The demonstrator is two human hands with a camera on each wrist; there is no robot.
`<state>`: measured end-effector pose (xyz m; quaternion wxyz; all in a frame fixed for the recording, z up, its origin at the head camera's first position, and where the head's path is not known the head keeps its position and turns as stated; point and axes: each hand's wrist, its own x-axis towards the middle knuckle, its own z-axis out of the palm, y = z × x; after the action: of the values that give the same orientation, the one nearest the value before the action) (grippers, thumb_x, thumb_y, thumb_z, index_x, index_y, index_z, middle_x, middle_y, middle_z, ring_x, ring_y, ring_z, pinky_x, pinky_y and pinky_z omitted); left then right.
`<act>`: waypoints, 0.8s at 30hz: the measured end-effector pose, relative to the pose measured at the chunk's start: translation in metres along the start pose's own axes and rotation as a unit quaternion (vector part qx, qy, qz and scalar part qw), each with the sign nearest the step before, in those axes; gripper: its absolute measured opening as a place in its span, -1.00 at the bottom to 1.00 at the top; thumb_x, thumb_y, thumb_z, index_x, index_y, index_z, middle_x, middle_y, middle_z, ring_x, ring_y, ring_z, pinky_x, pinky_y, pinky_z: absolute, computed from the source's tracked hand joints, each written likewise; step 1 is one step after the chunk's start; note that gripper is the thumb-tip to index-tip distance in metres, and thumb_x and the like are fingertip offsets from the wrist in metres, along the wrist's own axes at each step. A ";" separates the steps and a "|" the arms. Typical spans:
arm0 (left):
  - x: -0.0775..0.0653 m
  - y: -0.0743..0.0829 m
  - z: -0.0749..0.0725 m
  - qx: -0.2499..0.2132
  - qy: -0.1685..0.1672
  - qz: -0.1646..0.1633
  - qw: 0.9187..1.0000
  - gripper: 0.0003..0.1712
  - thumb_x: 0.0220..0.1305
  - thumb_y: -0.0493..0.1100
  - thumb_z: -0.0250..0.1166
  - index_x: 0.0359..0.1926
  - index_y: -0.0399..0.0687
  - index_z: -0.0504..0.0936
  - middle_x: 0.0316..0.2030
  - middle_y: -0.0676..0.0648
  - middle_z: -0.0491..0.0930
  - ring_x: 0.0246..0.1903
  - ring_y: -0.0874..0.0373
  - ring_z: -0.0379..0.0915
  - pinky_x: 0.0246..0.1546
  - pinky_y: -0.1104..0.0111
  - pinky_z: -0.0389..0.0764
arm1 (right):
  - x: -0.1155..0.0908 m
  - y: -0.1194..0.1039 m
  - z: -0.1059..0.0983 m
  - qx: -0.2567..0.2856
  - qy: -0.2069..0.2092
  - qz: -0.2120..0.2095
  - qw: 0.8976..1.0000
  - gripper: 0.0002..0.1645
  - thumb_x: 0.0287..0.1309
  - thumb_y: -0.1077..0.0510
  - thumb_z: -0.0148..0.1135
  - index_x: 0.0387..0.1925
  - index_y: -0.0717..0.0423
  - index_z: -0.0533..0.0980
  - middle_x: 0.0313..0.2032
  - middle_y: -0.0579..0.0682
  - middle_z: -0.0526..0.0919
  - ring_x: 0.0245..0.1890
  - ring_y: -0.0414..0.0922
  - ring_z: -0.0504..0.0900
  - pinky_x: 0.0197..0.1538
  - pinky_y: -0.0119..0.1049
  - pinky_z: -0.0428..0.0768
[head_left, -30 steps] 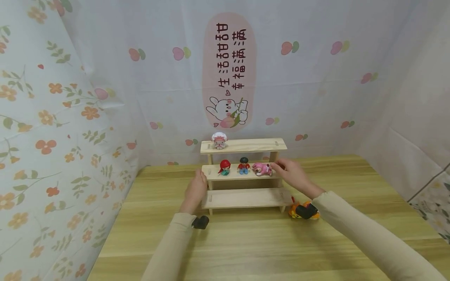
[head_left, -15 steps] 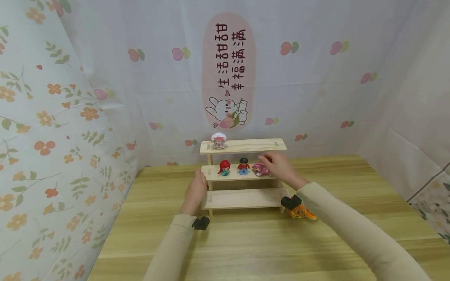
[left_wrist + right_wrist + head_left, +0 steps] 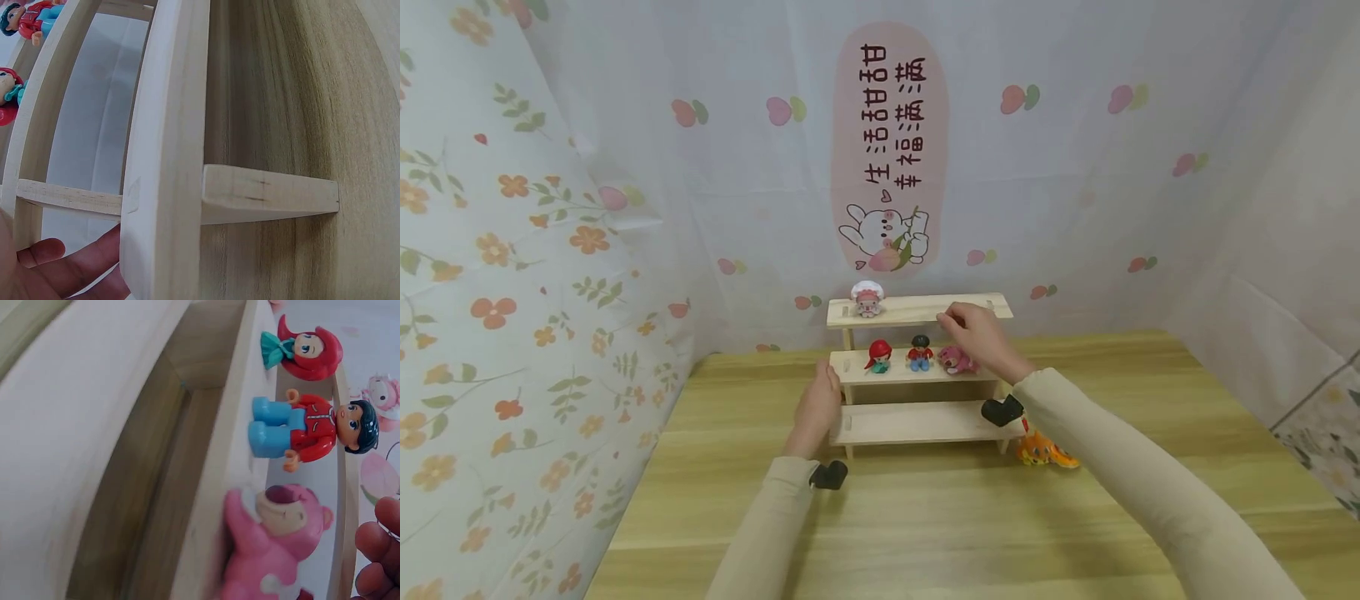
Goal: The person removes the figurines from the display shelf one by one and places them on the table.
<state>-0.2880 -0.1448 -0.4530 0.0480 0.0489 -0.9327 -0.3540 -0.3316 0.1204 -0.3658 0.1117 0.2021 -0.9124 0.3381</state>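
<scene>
A three-tier wooden display shelf (image 3: 917, 422) stands on the table. My left hand (image 3: 817, 411) rests against its left end; in the left wrist view the fingers (image 3: 81, 265) reach the end of the lowest board. Over the right part of the shelf is my right hand (image 3: 983, 335), nothing visible in it, its fingertips overlapping the top board's front edge. Below it a pink bear figure (image 3: 269, 550) leans back on the middle board. Beside the bear are a boy figure in a red jacket (image 3: 312, 428) and a red-haired mermaid figure (image 3: 306, 350). A white-capped pink figure (image 3: 868, 300) occupies the top board's left end.
An orange-yellow toy (image 3: 1047, 450) lies on the wooden table (image 3: 917, 533) by the shelf's right foot, partly behind my right sleeve (image 3: 1120, 450). A printed cloth backdrop (image 3: 1075, 192) hangs close behind the shelf, and a floral cloth (image 3: 550, 333) borders the left side.
My right hand has left the pink bear and moved up and left toward the top board. The bear, seen lying on its side earlier, now sits leaning back. The left hand keeps its place.
</scene>
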 end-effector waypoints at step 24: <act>0.001 0.000 -0.002 -0.010 -0.008 -0.001 1.000 -0.61 0.54 0.00 -0.36 0.08 -0.12 0.24 -0.53 -0.19 0.46 -0.53 -0.05 0.44 -0.59 0.16 0.37 | 0.059 -0.037 0.010 -0.015 -0.003 -0.001 1.000 -0.71 0.37 0.06 0.04 -0.36 0.20 0.50 -0.53 0.03 0.46 -0.50 -0.07 0.37 -0.40 -0.29 0.31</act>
<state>-0.2886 -0.1461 -0.4518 0.0407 0.0469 -0.9295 -0.3636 -0.3681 0.0715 -0.3319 0.1119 0.2024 -0.9175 0.3235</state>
